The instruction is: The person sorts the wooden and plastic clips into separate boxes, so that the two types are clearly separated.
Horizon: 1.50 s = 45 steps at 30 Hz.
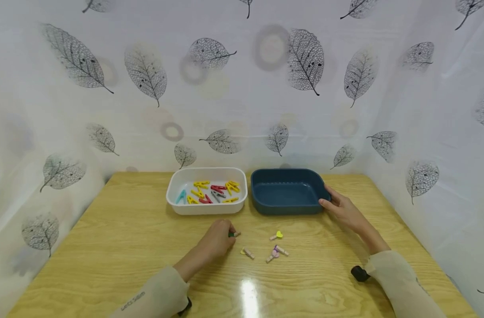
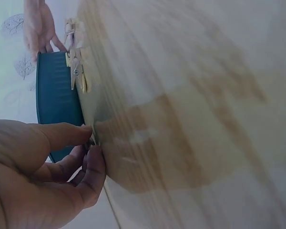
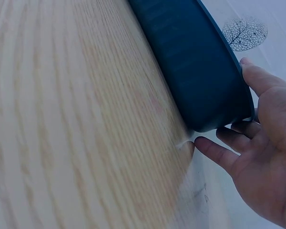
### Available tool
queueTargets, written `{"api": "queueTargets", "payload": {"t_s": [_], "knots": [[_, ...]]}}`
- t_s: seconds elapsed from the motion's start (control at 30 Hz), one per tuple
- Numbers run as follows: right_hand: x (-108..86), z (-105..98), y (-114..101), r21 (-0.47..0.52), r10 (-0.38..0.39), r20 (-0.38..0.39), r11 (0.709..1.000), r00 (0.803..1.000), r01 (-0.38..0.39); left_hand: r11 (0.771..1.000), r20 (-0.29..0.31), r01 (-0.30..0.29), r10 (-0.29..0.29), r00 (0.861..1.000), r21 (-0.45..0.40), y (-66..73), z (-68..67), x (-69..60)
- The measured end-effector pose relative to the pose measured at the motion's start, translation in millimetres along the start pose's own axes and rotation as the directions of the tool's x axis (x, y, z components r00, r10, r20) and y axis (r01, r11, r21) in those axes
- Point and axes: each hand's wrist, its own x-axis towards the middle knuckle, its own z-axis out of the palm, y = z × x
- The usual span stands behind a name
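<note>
My left hand [image 1: 217, 238] is just in front of the white basin [image 1: 207, 211]. Its thumb and fingertips pinch a small wooden clothespin [image 1: 237, 234] with a green decoration, mostly hidden by the fingers. To its right on the table lie mini clothespins: one with a yellow heart [image 1: 279, 234], one with a yellowish trim [image 1: 247, 253], and two close together with purple [image 1: 281, 251] and pink [image 1: 272, 255] decorations. My right hand [image 1: 345, 211] holds the right end of the dark blue basin [image 1: 287, 210], thumb at the rim and fingers against the outer wall [image 3: 229, 125].
Inside the white basin lie several plastic clothespins, among them yellow [image 1: 197, 193], red [image 1: 218, 190], grey [image 1: 217, 196] and light blue [image 1: 181, 196]. Both basins stand side by side near the back of the wooden table [image 1: 126, 234]. A leaf-patterned curtain [image 1: 234, 101] surrounds the table.
</note>
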Motion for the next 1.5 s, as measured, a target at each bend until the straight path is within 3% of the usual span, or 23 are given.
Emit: {"api": "queueTargets", "payload": {"t_s": [0.17, 0.47, 0.63, 0.9, 1.5], "knots": [[0.2, 0.3, 1.5, -0.007, 0.0, -0.002, 1.0, 1.0, 0.0, 0.998, 0.033, 0.037, -0.035, 0.999, -0.057, -2.1, -4.3, 3.8], [-1.3, 0.2, -2.7, 0.017, -0.004, 0.001, 1.0, 1.0, 0.004, 0.992, -0.043, -0.054, 0.05, 0.998, -0.113, -3.5, -10.2, 10.2], [-0.8, 1.0, 0.7, 0.025, 0.002, 0.002, 1.0, 1.0, -0.003, 0.987, -0.08, -0.056, 0.045, 0.996, -0.151, 5.7, -20.7, 18.4], [1.0, 0.6, 4.1, 0.023, 0.0, 0.004, 1.0, 1.0, 0.0, 0.988, -0.142, -0.071, 0.052, 0.989, -0.138, 24.3, -41.0, 26.7], [2.2, 0.5, 5.0, 0.033, -0.019, 0.013, 0.999, 1.0, 0.019, 0.975, -0.228, -0.104, 0.058, 0.972, -0.195, 60.3, -62.8, 59.3]]}}
